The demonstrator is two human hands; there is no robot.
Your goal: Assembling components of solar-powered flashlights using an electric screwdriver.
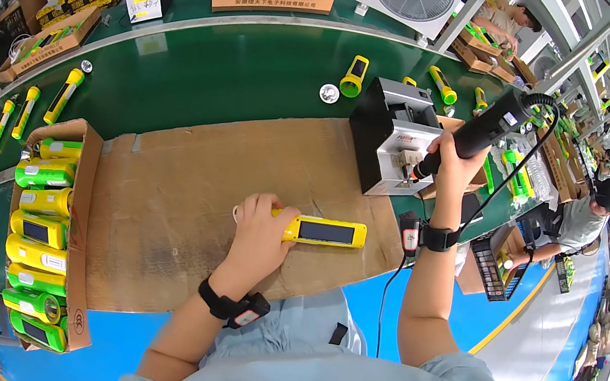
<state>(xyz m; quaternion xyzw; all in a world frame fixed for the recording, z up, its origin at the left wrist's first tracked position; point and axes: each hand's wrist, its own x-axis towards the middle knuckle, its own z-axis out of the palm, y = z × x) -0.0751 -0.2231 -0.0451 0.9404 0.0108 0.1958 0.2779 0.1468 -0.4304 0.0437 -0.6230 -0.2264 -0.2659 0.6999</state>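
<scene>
My left hand [257, 235] is closed round one end of a yellow flashlight [329, 232] with a dark solar panel facing up. The flashlight lies crosswise on a brown cardboard sheet [173, 209]. My right hand [456, 166] grips a black electric screwdriver [497, 124] with a coiled cord at its upper end. The screwdriver slants down to the left, its tip at the front of a black and silver boxy machine [369, 153], which looks like a screw feeder. Whether a screw sits on the tip is too small to see. Both wrists wear black straps.
At the left stands an open carton [81, 218] of several yellow and green flashlights. More flashlights [64, 95] lie along the green conveyor belt [262, 62]. A silver reflector [329, 94] lies near the machine. A black cable [386, 301] hangs by my right arm. A co-worker [586, 221] is at the right.
</scene>
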